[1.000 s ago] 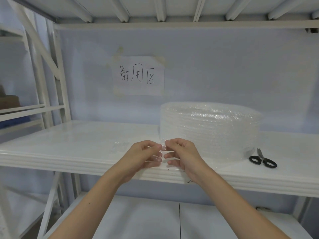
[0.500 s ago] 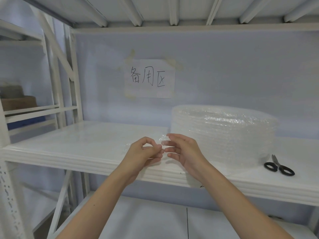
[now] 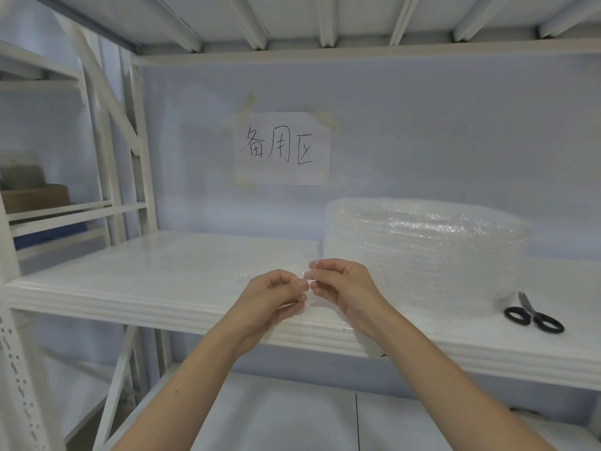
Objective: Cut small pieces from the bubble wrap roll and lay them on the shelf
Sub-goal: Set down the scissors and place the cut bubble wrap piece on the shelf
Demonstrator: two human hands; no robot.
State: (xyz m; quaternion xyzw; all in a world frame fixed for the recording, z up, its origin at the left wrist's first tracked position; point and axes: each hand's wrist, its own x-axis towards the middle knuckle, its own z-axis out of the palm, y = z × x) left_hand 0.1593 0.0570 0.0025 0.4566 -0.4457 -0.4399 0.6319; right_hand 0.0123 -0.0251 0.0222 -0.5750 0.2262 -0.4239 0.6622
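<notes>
A large clear bubble wrap roll (image 3: 426,245) lies flat on the white shelf (image 3: 136,281), right of centre. My left hand (image 3: 273,297) and my right hand (image 3: 341,284) meet in front of the roll's left side, fingertips together, pinching the loose clear end of the bubble wrap (image 3: 309,281) between them. The film is nearly transparent, so its outline is hard to make out. Black-handled scissors (image 3: 533,315) lie on the shelf to the right of the roll, apart from both hands.
A paper sign (image 3: 283,148) with handwritten characters is taped to the back wall. White uprights and a diagonal brace (image 3: 107,102) stand at the left. A neighbouring rack holds a brown box (image 3: 35,196). A lower shelf (image 3: 276,415) lies below my forearms.
The view has swung a little left, so roll and scissors sit further right. Both hands stay together pinching the film, with only small finger shifts.
</notes>
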